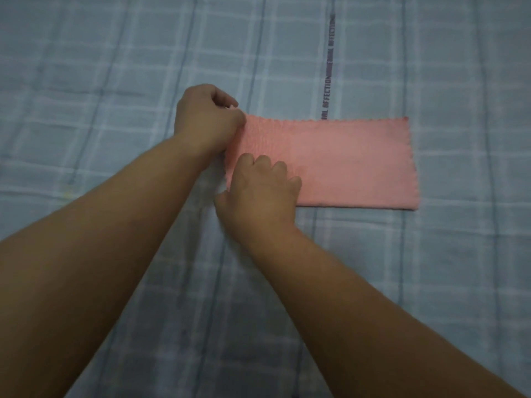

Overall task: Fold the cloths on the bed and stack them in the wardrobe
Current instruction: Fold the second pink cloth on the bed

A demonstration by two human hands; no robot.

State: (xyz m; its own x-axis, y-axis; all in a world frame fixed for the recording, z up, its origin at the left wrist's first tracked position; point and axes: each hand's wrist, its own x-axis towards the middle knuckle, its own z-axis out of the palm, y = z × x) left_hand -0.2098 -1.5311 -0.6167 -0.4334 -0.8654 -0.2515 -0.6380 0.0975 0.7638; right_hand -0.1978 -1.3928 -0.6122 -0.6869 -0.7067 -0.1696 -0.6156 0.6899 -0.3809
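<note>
View from above, looking down at a bed covered in a blue-grey checked sheet with pale lines crossing darker ones. A pink cloth lies flat on the sheet a little right of the middle of the view, spread as a long rectangle running left to right. Its far edge and right edge are finely scalloped, while its near edge looks smooth and straight, like a fold. Two bare forearms reach in from the bottom of the view, both meeting at the left end of the cloth. The left hand is at the far left corner, fingers curled tight and thumb pressed against them, pinching the cloth's edge there. The right hand is at the near left corner, back of the hand up, its fingers bent with the knuckles raised and resting on top of the cloth, thumb stretched out to the left beside the edge, gripping that corner. The two hands are close together, one just beyond the other, and the cloth between them shows slight ripples. A narrow dark printed strip runs away across the sheet from the cloth's far edge, with the word AFFECTION readable along it; the lettering further off is too blurred to read.
</note>
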